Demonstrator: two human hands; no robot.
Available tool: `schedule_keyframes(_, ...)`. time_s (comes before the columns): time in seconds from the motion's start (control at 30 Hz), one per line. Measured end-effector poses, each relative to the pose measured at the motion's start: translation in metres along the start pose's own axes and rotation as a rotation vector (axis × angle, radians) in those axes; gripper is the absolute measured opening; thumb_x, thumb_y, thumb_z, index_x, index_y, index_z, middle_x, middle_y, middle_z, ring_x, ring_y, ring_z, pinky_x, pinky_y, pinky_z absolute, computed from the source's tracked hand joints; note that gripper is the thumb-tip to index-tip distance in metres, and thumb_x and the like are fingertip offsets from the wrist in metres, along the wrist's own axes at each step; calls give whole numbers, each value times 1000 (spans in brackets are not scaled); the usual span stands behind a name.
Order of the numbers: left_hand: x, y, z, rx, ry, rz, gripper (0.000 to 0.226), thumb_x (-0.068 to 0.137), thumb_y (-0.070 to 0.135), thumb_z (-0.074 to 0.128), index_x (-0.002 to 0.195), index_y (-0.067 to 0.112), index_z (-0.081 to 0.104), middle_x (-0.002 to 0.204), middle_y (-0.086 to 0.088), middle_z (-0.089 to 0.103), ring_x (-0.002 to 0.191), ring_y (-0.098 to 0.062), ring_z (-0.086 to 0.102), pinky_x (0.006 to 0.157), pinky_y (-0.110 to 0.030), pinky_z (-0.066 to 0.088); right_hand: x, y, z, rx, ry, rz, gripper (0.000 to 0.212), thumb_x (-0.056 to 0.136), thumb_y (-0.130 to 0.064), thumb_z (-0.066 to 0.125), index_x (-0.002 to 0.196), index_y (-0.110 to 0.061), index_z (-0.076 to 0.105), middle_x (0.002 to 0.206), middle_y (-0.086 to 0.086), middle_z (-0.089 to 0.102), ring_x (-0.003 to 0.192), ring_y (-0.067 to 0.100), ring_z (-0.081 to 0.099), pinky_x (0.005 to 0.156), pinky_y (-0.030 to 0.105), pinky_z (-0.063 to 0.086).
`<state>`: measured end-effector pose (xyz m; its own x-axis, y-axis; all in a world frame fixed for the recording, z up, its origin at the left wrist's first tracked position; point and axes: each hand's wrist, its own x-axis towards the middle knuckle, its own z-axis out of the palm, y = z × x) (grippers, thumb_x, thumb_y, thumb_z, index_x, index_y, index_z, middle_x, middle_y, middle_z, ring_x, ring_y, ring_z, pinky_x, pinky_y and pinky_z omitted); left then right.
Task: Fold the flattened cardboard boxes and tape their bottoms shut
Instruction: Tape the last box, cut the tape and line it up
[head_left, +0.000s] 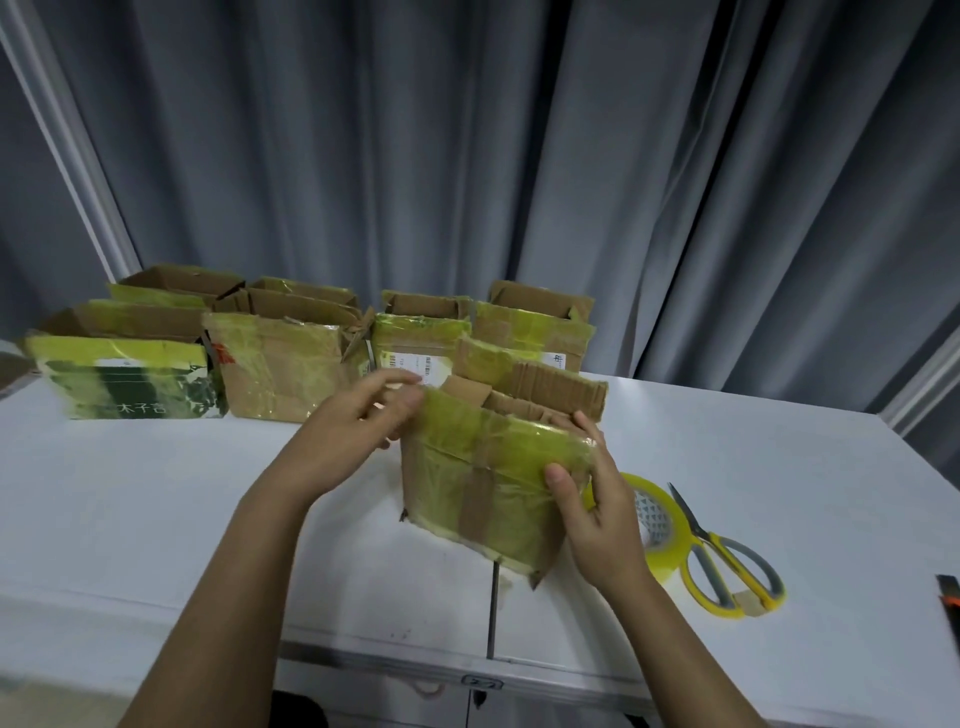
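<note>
Cardboard, brown and wrapped in yellowish tape, made up the box (493, 467) held over the middle of the white surface (156, 493). Its top flaps stood open, and its lower edge sat on or just above the surface; which could not be told. The left hand (343, 431) met the box's upper left corner, its grip narrow, thumb and fingertips pinching the taped edge there. The right hand (597, 499) clasped the right side, thumb pressed on the front face and fingers wrapped behind the corner.

Just to the right of the box, partly hidden by the right hand, lay a roll of yellow tape (657, 525) on the surface, and touching it, yellow-handled scissors (727, 561) with the blades pointing away. Along the far edge stood a row of taped boxes (291, 364) with open tops, in front of a grey curtain (467, 130).
</note>
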<state>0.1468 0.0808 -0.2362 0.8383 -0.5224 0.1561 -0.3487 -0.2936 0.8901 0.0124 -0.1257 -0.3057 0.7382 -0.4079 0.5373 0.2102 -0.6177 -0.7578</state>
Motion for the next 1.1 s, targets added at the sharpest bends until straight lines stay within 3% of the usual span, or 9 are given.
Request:
schedule_keyframes(0.17,7,-11,36,-46,176,67,27,83,29,70,106,27,56,84,1,49,73,-11,48,70,-25,44,-1,-9,11,187,157,46,56,89,-33,55,140,-33,33,134,-16,50,126,4,47,100,21,43)
schedule_keyframes(0.27,11,-15,48,-198,205,-10,49,73,37,74,113,45,48,107,4,45,89,-13,48,82,-31,46,1,-15,18,258,204,77,80,85,-13,55,148,-36,10,143,-12,38,131,9,44,101,19,40)
schedule_keyframes(0.43,14,-21,50,-372,18,-97,57,93,25,58,142,37,33,142,9,37,126,-9,43,97,-25,39,15,-10,1,71,120,65,92,70,-32,57,149,-34,11,149,-29,14,142,2,17,110,10,18)
schedule_keyframes(0.53,14,-17,53,-406,37,-112,55,96,16,50,145,35,33,132,11,43,105,2,50,81,-13,41,20,-10,-7,199,-3,92,57,70,-20,61,125,-23,47,127,-9,50,121,8,48,100,27,43)
schedule_keyframes(0.63,12,-12,53,-348,64,-127,55,95,15,49,144,35,34,131,12,40,109,-4,46,78,-13,40,15,-9,-8,128,12,76,23,74,-31,61,94,-22,53,105,2,56,109,10,52,91,22,43)
schedule_keyframes(0.73,11,-6,51,-297,39,-107,59,94,14,50,145,40,31,130,14,41,102,4,51,75,-14,43,12,-9,-10,123,12,93,31,79,-22,62,108,-30,54,110,-4,58,112,7,53,91,17,43)
schedule_keyframes(0.87,13,-6,45,-254,-13,-113,32,91,40,56,123,43,53,135,16,46,125,-7,45,107,-36,38,11,-8,-7,38,-2,75,26,81,-24,59,106,-27,67,111,-16,55,132,-5,37,97,5,32)
schedule_keyframes(0.97,14,-5,50,-264,113,-130,24,86,52,58,99,32,60,116,16,55,115,-8,51,103,-39,42,10,-7,-4,28,-17,60,23,82,-35,58,98,-21,69,116,-12,55,135,-6,32,101,4,29)
schedule_keyframes(1.1,16,-4,54,-381,166,-177,16,89,29,64,101,24,55,114,10,58,105,-13,59,94,-39,49,14,-11,0,148,-41,218,5,91,-19,63,91,-18,69,135,-18,42,140,-3,22,108,17,25)
